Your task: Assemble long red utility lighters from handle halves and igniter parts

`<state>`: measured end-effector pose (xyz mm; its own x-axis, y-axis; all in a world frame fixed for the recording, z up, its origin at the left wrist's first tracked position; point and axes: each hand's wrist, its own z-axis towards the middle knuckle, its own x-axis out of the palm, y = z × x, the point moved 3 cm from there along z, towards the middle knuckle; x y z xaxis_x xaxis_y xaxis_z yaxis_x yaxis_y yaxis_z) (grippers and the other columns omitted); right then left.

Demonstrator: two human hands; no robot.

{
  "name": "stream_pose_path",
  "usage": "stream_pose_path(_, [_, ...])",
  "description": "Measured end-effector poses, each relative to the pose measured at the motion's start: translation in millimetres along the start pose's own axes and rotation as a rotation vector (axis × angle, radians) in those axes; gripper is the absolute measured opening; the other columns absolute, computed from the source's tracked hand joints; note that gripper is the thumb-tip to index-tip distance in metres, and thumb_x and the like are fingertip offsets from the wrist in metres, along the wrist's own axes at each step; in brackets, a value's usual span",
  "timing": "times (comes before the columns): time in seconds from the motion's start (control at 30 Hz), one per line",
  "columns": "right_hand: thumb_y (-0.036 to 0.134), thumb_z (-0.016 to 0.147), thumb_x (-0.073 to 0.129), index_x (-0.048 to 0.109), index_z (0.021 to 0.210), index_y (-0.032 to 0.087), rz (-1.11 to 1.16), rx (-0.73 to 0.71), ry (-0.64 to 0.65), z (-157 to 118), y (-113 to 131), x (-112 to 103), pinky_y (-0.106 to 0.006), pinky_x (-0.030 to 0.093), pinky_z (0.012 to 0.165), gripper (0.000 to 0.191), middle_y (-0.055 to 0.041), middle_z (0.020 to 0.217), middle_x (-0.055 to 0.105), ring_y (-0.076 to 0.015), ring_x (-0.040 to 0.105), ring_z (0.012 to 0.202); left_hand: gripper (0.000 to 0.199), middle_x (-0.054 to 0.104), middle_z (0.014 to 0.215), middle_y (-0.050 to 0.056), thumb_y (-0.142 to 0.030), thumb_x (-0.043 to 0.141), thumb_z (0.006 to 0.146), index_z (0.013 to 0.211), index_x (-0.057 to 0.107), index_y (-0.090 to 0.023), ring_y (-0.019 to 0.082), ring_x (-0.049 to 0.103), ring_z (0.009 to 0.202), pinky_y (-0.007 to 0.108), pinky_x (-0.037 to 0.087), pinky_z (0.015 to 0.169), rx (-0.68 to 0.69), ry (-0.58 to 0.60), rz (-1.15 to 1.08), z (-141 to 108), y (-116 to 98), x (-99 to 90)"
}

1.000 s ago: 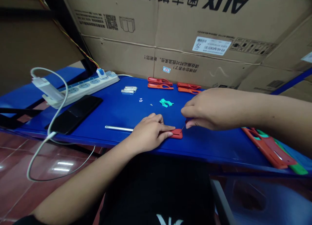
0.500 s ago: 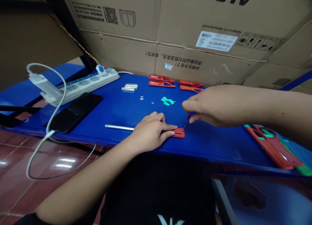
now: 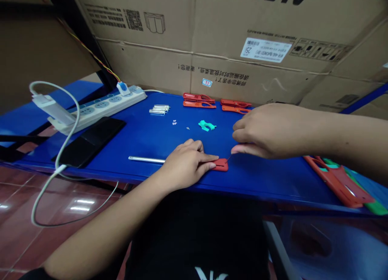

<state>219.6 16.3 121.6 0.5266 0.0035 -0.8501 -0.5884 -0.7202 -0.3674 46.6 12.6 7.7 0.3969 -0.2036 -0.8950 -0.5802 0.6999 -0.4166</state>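
Note:
My left hand (image 3: 189,163) presses a red plastic casing (image 3: 222,165) flat on the blue table, fingers closed over most of it. Only the casing's right end, with a narrow dark slot, shows past my fingertips. Beyond that end, my right hand (image 3: 260,130) is closed on a small screwdriver (image 3: 229,157). Its thin shaft slants down to the casing's upper right corner; my fingers hide the handle. A silvery rod (image 3: 146,160) lies left of my left hand. Farther back sit a turquoise plastic part (image 3: 207,125), tiny screws (image 3: 188,128) and small metal bits (image 3: 174,122).
Several red casings (image 3: 199,104) line the back near a big cardboard box (image 3: 151,62). Clear-looking tubes (image 3: 159,110) lie left of them. A power strip (image 3: 106,106), cable and black phone (image 3: 91,140) occupy the left. Red and green assembled pieces (image 3: 336,181) lie at the right edge.
My right hand has shifted slightly right and turned, so the screwdriver's handle is now covered and its shaft leans lower. My left hand keeps its hold on the casing.

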Motion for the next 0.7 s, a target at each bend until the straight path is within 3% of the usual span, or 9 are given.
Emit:
stream_pose_path(0.13, [0.053,0.093,0.051,0.067,0.1,0.018,0.036,0.121,0.025,-2.3,-0.2,-2.2,-0.032,0.033,0.055,0.04,-0.0077,0.077,0.068,-0.0212,0.058,0.063,0.034,0.059,0.096,0.005,-0.046,0.051,0.099,0.127,0.068,-0.038,0.021,0.051,0.092,0.036,0.042,0.084,0.01,-0.002,-0.002,0.6,0.0,-1.4])
stream_pose_path(0.2, [0.044,0.09,0.058,0.065,0.108,0.019,0.098,0.103,0.058,-3.0,0.9,-5.6,-0.031,0.033,0.054,0.032,-0.0065,0.083,0.069,-0.0202,0.059,0.064,0.034,0.059,0.096,0.004,-0.047,0.051,0.099,0.127,0.067,-0.038,0.021,0.051,0.091,0.036,0.042,0.084,0.007,0.003,-0.007,1.0,0.5,-1.1])
stream_pose_path(0.3, [0.024,0.083,0.062,0.068,0.096,0.021,0.101,0.042,0.074,-1.1,4.0,-11.2,-0.03,0.032,0.053,0.015,-0.0032,0.088,0.069,-0.0169,0.057,0.065,0.033,0.059,0.098,0.004,-0.047,0.051,0.099,0.127,0.067,-0.038,0.021,0.051,0.092,0.036,0.042,0.084,0.003,0.004,-0.006,1.2,1.2,-0.1])
stream_pose_path(0.37, [0.02,0.08,0.062,0.069,0.087,0.021,0.083,0.023,0.025,0.8,5.3,-13.4,-0.03,0.031,0.052,0.01,-0.0028,0.087,0.07,-0.0156,0.055,0.063,0.033,0.059,0.099,0.004,-0.047,0.051,0.099,0.127,0.068,-0.038,0.021,0.051,0.092,0.035,0.042,0.084,0.007,-0.006,0.0,0.9,1.4,0.4])
stream_pose_path(0.5, [0.023,0.082,0.064,0.07,0.082,0.022,0.145,0.016,-0.033,2.6,5.9,-9.3,-0.031,0.031,0.053,0.006,-0.0034,0.082,0.071,-0.0162,0.055,0.062,0.034,0.059,0.099,0.005,-0.047,0.05,0.099,0.127,0.068,-0.037,0.021,0.052,0.093,0.035,0.042,0.084,0.016,-0.009,0.0,-0.5,1.3,0.6])
stream_pose_path(0.7, [0.038,0.085,0.065,0.07,0.074,0.02,0.163,0.085,-0.077,8.8,9.7,-2.6,-0.031,0.031,0.053,0.021,-0.0041,0.062,0.063,-0.0179,0.056,0.055,0.034,0.059,0.097,0.005,-0.046,0.05,0.1,0.126,0.069,-0.036,0.021,0.052,0.091,0.036,0.044,0.085,0.026,-0.01,-0.002,-0.8,-0.3,-0.3])
